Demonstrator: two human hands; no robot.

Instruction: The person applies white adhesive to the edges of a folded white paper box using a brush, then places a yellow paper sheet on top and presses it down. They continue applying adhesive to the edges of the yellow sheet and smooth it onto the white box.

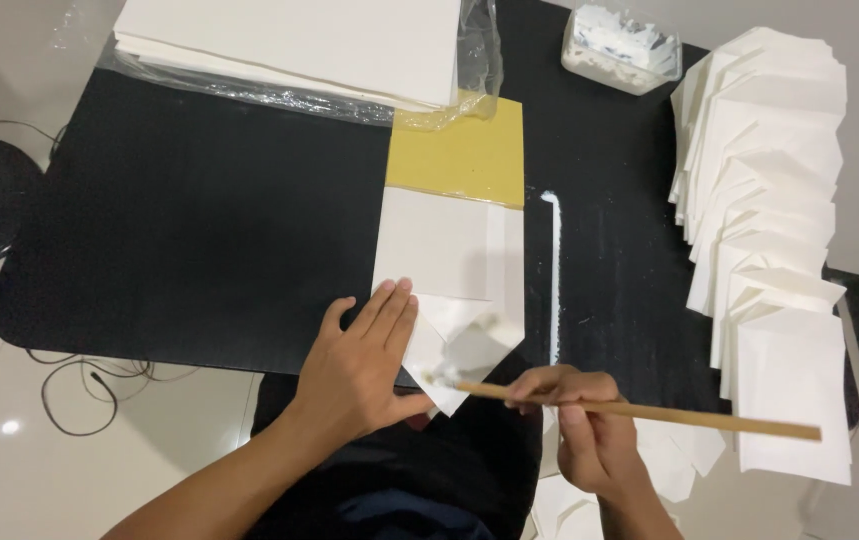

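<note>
My left hand (359,365) lies flat, fingers together, on the lower left corner of a folded white paper piece (444,265) at the near edge of the black table (199,220). My right hand (584,420) grips a long wooden stick (649,412). The stick's tip touches the paper's pointed bottom flap (459,360), which has a wet smear of white glue. The paper rests partly on a yellow board (464,155).
A stack of white sheets in clear plastic (299,45) sits at the back. A clear tub of white glue (617,48) stands at the back right. Several finished folded white pieces (769,220) overlap along the right. A white glue streak (552,270) marks the table.
</note>
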